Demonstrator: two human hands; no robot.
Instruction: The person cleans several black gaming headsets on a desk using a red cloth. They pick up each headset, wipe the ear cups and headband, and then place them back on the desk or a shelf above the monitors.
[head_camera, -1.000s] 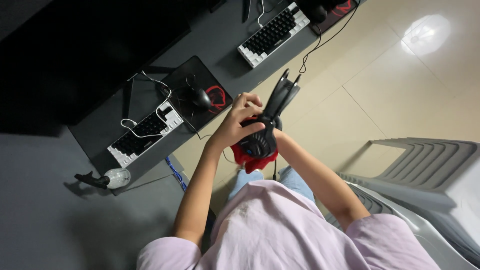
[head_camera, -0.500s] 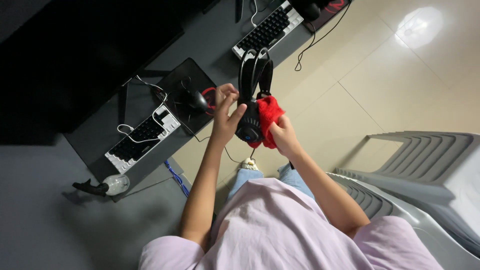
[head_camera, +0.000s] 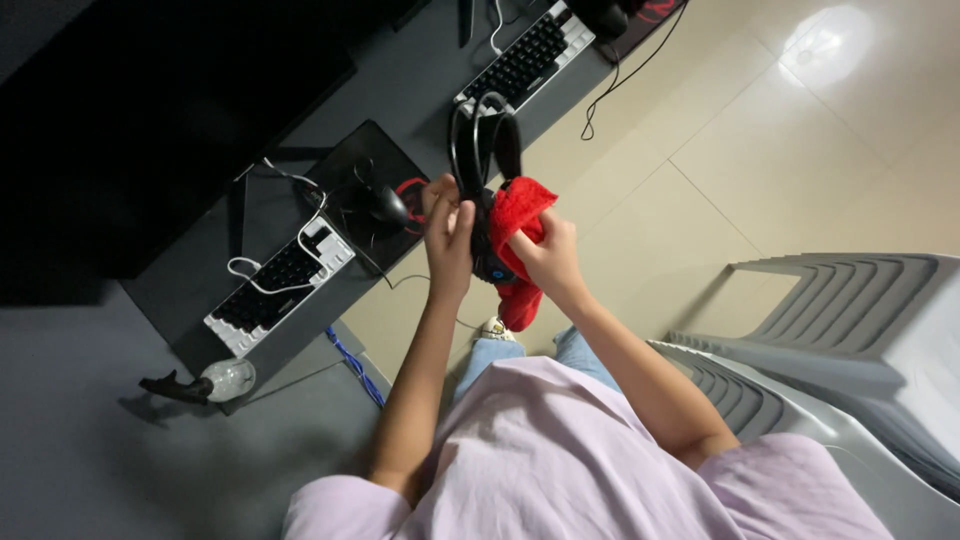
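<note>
I hold a black headset (head_camera: 478, 140) upright in front of me, its band rising above my hands. My left hand (head_camera: 447, 225) grips one side of it near the ear cup. My right hand (head_camera: 545, 255) presses a red cloth (head_camera: 518, 222) against the other ear cup, and the cloth hangs down below my fingers. Both hands are over the edge of a dark grey desk (head_camera: 400, 80).
On the desk lie a keyboard (head_camera: 280, 285) at the left with a white cable, a black mouse (head_camera: 388, 205) on a dark mouse pad, and a second keyboard (head_camera: 522, 58) at the top. A spray bottle (head_camera: 215, 380) lies near the desk's left end. Grey plastic chairs (head_camera: 850, 330) stand stacked at the right.
The headset has turned from tilted to upright and risen. The red cloth has shifted from below the headset to its right ear cup, under my right hand.
</note>
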